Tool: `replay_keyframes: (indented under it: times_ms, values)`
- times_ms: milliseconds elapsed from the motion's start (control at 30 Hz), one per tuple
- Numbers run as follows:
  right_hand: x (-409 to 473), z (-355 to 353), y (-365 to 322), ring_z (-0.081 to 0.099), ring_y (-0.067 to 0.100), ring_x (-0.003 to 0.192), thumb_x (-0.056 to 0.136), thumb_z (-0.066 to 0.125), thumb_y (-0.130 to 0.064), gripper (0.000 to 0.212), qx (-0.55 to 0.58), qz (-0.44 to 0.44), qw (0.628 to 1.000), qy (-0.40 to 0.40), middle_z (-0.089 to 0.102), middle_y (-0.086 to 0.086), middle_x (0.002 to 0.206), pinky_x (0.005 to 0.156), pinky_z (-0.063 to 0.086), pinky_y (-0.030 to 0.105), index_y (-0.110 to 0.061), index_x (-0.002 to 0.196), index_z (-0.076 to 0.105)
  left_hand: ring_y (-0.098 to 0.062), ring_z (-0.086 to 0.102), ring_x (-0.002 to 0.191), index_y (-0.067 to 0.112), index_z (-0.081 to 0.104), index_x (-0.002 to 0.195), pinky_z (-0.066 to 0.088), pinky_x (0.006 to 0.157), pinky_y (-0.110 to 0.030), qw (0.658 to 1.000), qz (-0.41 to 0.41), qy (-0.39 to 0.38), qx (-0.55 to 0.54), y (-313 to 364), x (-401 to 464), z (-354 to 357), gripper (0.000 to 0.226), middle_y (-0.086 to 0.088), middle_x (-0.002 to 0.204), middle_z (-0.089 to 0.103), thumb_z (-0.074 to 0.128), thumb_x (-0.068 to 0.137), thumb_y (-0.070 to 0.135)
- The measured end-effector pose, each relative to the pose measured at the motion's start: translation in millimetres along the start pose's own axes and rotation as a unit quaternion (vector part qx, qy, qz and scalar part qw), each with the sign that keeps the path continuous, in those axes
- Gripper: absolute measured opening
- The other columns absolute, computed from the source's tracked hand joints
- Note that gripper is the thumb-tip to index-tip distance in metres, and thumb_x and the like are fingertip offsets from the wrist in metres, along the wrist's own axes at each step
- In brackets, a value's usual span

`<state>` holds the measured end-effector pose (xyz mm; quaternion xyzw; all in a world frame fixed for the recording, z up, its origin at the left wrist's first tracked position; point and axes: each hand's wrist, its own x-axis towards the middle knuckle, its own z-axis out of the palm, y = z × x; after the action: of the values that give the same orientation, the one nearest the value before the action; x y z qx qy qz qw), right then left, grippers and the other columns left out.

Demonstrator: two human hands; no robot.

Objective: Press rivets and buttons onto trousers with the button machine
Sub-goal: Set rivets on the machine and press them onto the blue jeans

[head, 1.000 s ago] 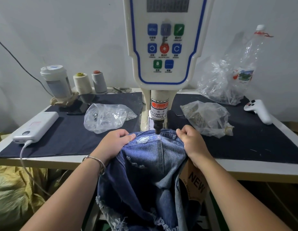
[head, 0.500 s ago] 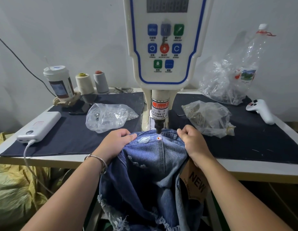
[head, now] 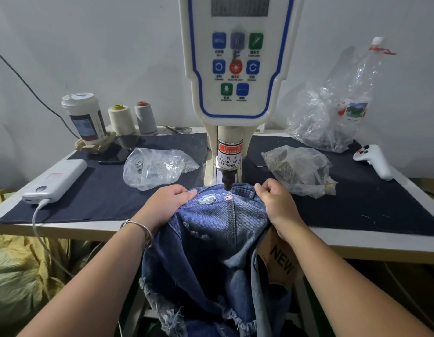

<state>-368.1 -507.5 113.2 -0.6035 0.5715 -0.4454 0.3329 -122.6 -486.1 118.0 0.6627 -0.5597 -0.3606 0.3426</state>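
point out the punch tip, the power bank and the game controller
punch tip (head: 227, 184), head view, dark lower end above the denim
power bank (head: 56, 181), head view, middle of its white top face
game controller (head: 374, 161), head view, white body

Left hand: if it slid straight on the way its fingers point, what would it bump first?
Probably the punch of the machine: the left hand points along the denim toward it, though depth is unclear.

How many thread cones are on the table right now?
2: a cream cone and a grey cone, side by side at the table's back left, between the paper cup and the button machine. Others could be hidden behind it.
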Motion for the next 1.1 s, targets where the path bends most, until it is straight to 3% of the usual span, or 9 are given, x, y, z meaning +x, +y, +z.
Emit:
replay_keyframes:
  times_ms: [167, 333, 500, 600, 667, 733, 900, 1033, 1100]
  values:
    - [-4.8, -6.2, -27.0, 0.034, 0.008, 0.053, 0.096, 0.052, -0.025, 0.033, 0.049, 0.027, 0.998, 0.027, 0.036, -0.003, 0.06, 0.05, 0.031, 0.021, -0.016, 0.066, 0.04, -0.004, 0.056, 0.058, 0.023, 0.064, 0.064, 0.043, 0.063, -0.025, 0.999, 0.031, 0.009, -0.043, 9.8, -13.1, -3.5, 0.038, 0.01, 0.062, 0.063, 0.057, 0.094, 0.046]
    - [-23.9, -13.5, -32.1, 0.042, 0.018, 0.062, 0.097, 0.055, -0.026, 0.038, 0.097, 0.171, 0.979, -0.052, 0.046, 0.0, 0.063, 0.059, 0.033, 0.031, -0.016, 0.061, 0.045, -0.021, 0.057, 0.078, 0.014, 0.063, 0.069, 0.046, 0.083, -0.038, 0.994, -0.051, -0.041, -0.087, 15.4, -20.2, -3.8, 0.034, -0.004, 0.075, 0.066, 0.062, 0.094, 0.037]
    - [-46.5, -11.0, -25.2, 0.055, 0.024, 0.07, 0.098, 0.055, -0.019, 0.032, 0.243, 0.233, 0.938, -0.087, 0.059, 0.01, 0.065, 0.072, 0.043, 0.036, -0.01, 0.067, 0.057, -0.031, 0.064, 0.103, -0.003, 0.07, 0.11, 0.042, 0.106, -0.046, 0.963, -0.123, -0.151, -0.185, 10.1, -35.9, -11.2, 0.042, -0.024, 0.116, 0.068, 0.064, 0.091, 0.033]
    - [-57.1, -4.3, -24.2, 0.056, 0.018, 0.065, 0.096, 0.058, -0.024, 0.025, 0.234, 0.143, 0.961, -0.023, 0.06, -0.005, 0.062, 0.066, 0.046, 0.029, -0.012, 0.074, 0.056, -0.031, 0.063, 0.115, 0.003, 0.072, 0.114, 0.044, 0.107, -0.042, 0.941, -0.134, -0.206, -0.234, 5.6, -41.3, -10.6, 0.047, -0.02, 0.12, 0.068, 0.069, 0.081, 0.036]
    - [-67.4, -2.0, -23.1, 0.047, 0.003, 0.054, 0.095, 0.058, -0.025, 0.021, 0.099, -0.035, 0.993, 0.05, 0.051, -0.014, 0.054, 0.055, 0.04, 0.016, -0.018, 0.076, 0.051, -0.031, 0.065, 0.113, 0.004, 0.074, 0.109, 0.042, 0.109, -0.046, 0.955, -0.106, -0.171, -0.22, 6.1, -43.9, -8.2, 0.046, -0.019, 0.116, 0.07, 0.071, 0.079, 0.039]
    - [-73.7, 0.9, -21.0, 0.047, 0.003, 0.055, 0.095, 0.057, -0.024, 0.016, 0.05, -0.134, 0.987, 0.076, 0.05, -0.01, 0.06, 0.055, 0.039, 0.015, -0.02, 0.081, 0.049, -0.027, 0.067, 0.102, 0.005, 0.074, 0.103, 0.043, 0.105, -0.048, 0.97, -0.046, -0.125, -0.202, 5.5, -46.3, -6.2, 0.05, -0.019, 0.11, 0.072, 0.071, 0.079, 0.049]
    - [-73.2, 0.7, -29.4, 0.054, 0.005, 0.069, 0.095, 0.056, -0.02, 0.007, 0.08, -0.165, 0.978, 0.095, 0.056, -0.007, 0.076, 0.065, 0.046, 0.021, -0.017, 0.091, 0.051, -0.033, 0.063, 0.095, -0.003, 0.066, 0.107, 0.052, 0.083, -0.038, 0.953, 0.02, -0.102, -0.285, 2.2, -51.7, -2.7, 0.047, -0.029, 0.113, 0.066, 0.063, 0.09, 0.041]
    - [-83.8, -6.5, -26.5, 0.056, -0.004, 0.069, 0.094, 0.058, -0.021, 0.007, 0.088, -0.134, 0.987, 0.015, 0.059, -0.014, 0.075, 0.064, 0.042, 0.007, -0.02, 0.091, 0.052, -0.028, 0.068, 0.106, 0.01, 0.072, 0.112, 0.055, 0.089, -0.033, 0.956, 0.017, -0.156, -0.248, 3.6, -56.4, -10.6, 0.041, -0.017, 0.114, 0.071, 0.064, 0.088, 0.043]
    - [-78.4, -13.5, -35.2, 0.056, -0.006, 0.067, 0.093, 0.061, -0.02, 0.009, 0.108, -0.112, 0.988, 0.005, 0.06, -0.012, 0.075, 0.064, 0.042, 0.006, -0.021, 0.089, 0.053, -0.028, 0.067, 0.101, 0.008, 0.072, 0.109, 0.054, 0.086, -0.033, 0.964, 0.027, -0.134, -0.228, 13.9, -55.6, -16.2, 0.044, -0.021, 0.112, 0.071, 0.066, 0.085, 0.044]
